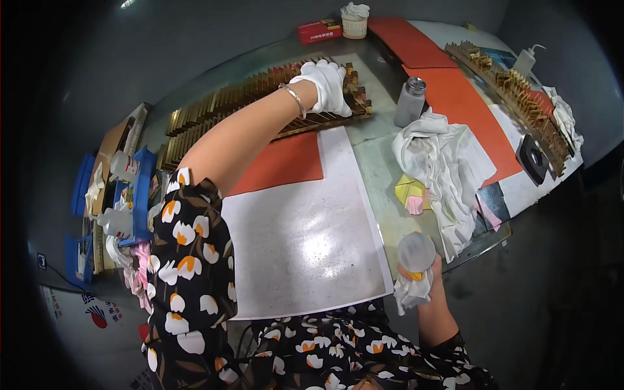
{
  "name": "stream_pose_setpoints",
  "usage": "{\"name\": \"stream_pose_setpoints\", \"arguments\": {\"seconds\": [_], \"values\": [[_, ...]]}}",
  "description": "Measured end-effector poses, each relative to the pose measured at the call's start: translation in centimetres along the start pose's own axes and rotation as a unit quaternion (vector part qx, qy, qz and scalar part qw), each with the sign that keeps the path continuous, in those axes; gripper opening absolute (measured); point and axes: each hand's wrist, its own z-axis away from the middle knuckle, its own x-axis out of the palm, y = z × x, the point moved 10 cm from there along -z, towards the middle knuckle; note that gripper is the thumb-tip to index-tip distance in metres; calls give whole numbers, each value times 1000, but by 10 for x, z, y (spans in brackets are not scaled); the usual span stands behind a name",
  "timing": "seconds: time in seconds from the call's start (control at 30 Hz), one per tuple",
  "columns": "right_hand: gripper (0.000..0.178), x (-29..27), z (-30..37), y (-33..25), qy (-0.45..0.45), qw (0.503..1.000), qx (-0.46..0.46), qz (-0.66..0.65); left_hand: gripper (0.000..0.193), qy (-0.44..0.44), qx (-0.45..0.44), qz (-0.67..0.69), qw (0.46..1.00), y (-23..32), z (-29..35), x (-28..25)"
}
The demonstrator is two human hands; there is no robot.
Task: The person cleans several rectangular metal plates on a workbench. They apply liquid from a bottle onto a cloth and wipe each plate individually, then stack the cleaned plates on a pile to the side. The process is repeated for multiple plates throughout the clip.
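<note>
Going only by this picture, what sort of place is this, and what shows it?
Probably a workshop bench for small parts. Rows of thin gold-coloured pieces stand on it, the left hand at them wears a white glove, and a metal-topped bottle stands beside crumpled white cloth.

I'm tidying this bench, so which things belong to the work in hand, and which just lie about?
Likely in use:
- brass-coloured pieces in rows, at the gloved left hand
- translucent round container, in the right hand

Apparently idle:
- red box
- metal-capped bottle
- white squeeze bottle
</note>
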Motion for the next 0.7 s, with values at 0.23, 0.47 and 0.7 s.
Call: {"name": "stream_pose_setpoints", "arguments": {"seconds": [0.23,0.47,0.7], "values": [[31,0,5,-1,36,999,4,-19,80,-26,16,-24,999,17,-37,17],[29,9,-1,-2,-25,1000,-2,15,87,96,58,165,980,-1,-12,2],[33,-3,2,2,8,1000,12,-5,100,137,62,133,980,-44,42,17]]}}
